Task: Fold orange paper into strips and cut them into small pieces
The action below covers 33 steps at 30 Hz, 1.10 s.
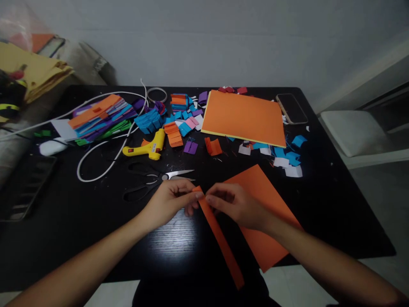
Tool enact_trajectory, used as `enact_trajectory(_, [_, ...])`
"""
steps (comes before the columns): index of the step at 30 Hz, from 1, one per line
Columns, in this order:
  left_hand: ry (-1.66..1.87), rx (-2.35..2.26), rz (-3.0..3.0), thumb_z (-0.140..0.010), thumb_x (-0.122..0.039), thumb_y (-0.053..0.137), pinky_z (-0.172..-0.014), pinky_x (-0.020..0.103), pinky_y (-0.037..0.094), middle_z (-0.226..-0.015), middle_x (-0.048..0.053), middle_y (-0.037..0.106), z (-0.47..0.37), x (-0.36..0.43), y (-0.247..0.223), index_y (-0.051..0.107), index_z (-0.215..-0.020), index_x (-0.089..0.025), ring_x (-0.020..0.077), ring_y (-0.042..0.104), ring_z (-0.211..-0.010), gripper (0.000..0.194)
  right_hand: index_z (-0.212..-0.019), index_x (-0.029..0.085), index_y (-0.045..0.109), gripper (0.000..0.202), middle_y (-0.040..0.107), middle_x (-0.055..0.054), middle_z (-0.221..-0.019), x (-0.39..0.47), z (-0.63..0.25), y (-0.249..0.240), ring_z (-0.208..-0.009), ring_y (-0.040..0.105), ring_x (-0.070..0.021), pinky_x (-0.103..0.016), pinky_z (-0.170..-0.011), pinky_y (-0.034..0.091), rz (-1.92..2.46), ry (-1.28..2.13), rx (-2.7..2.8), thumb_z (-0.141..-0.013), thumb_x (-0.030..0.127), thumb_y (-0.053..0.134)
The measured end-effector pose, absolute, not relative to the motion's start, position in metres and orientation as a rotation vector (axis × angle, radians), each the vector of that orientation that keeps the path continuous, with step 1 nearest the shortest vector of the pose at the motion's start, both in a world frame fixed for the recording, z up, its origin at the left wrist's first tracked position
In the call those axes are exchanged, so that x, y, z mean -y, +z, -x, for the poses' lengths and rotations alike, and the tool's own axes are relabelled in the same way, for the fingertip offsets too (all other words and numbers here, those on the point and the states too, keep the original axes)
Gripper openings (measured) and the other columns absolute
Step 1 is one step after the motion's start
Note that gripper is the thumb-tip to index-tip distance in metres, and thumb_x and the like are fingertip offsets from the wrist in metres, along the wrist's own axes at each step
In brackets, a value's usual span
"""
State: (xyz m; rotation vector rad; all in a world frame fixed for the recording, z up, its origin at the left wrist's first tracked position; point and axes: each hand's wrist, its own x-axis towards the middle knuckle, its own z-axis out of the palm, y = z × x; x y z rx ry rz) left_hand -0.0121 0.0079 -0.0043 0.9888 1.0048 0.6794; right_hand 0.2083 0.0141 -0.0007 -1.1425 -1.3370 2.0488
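Between thumb and fingers, my left hand [172, 199] pinches the top end of a long orange paper strip [220, 236], which seems folded over there. Thumb and fingertips of my right hand [238, 204] close on the strip's right edge, just beside my left thumb. The strip's free end hangs down past the table's front edge. Under my right wrist lies an orange paper sheet [265, 192], partly covered by my forearm. Scissors [159, 178] with black handles lie with blades apart behind my left hand.
A yellow glue gun [147, 147] with a white cable [105, 178] lies at left. Behind it are stacks of folded coloured strips [102, 117]. An orange sheet stack [244, 117], a phone [291, 108] and paper scraps [287, 160] sit at the back right.
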Motion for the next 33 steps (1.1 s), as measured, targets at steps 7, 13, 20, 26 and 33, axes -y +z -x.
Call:
enact_trajectory(7, [0.582, -1.018, -1.105, -0.089, -0.030, 0.079, -0.052, 0.018, 0.055, -0.065, 0.001, 0.074, 0.007, 0.004, -0.004, 0.073, -0.078, -0.014, 0.0094, 0.067, -0.052, 0.021, -0.088, 0.017, 0.072, 0.035, 0.072, -0.001, -0.078, -0.018, -0.210, 0.003, -0.069, 0.066, -0.0121, -0.025, -0.066, 0.053, 1.078, 2.021, 1.315, -0.086, 0.049, 0.085])
enact_trajectory(13, [0.602, -1.027, -1.195, -0.092, -0.026, 0.075, -0.053, 0.018, 0.057, -0.066, 0.001, 0.074, 0.007, 0.002, 0.003, 0.075, -0.082, -0.014, 0.0103, 0.069, -0.054, 0.015, -0.087, 0.016, 0.073, 0.032, 0.072, -0.001, -0.076, -0.017, -0.210, 0.004, -0.070, 0.068, -0.0129, -0.026, -0.066, 0.057, 1.083, 2.018, 1.261, -0.087, 0.047, 0.083])
enact_trajectory(20, [0.617, -1.029, -1.325, -0.099, -0.022, 0.066, -0.055, 0.016, 0.054, -0.064, -0.001, 0.072, 0.010, 0.003, 0.008, 0.073, -0.083, -0.016, 0.0086, 0.067, -0.056, 0.019, -0.088, 0.016, 0.073, 0.025, 0.074, 0.000, -0.077, -0.014, -0.207, 0.004, -0.070, 0.071, -0.0138, -0.026, -0.066, 0.060, 1.084, 2.004, 1.181, -0.086, 0.037, 0.086])
enact_trajectory(26, [0.617, -1.069, -1.386, -0.099, -0.025, 0.066, -0.052, 0.016, 0.051, -0.061, -0.002, 0.070, 0.010, 0.003, 0.006, 0.072, -0.079, -0.018, 0.0090, 0.066, -0.054, 0.022, -0.088, 0.015, 0.073, 0.026, 0.073, 0.000, -0.075, -0.013, -0.207, 0.002, -0.068, 0.069, -0.0128, -0.025, -0.066, 0.058, 1.088, 2.027, 1.160, -0.085, 0.037, 0.087])
enact_trajectory(33, [0.620, -1.067, -1.425, -0.100, -0.026, 0.065, -0.053, 0.018, 0.052, -0.062, -0.001, 0.072, 0.010, 0.004, 0.007, 0.071, -0.078, -0.018, 0.0104, 0.067, -0.054, 0.024, -0.089, 0.015, 0.074, 0.029, 0.073, -0.001, -0.075, -0.011, -0.206, 0.001, -0.067, 0.070, -0.0135, -0.026, -0.065, 0.058, 1.082, 2.015, 1.178, -0.088, 0.042, 0.084])
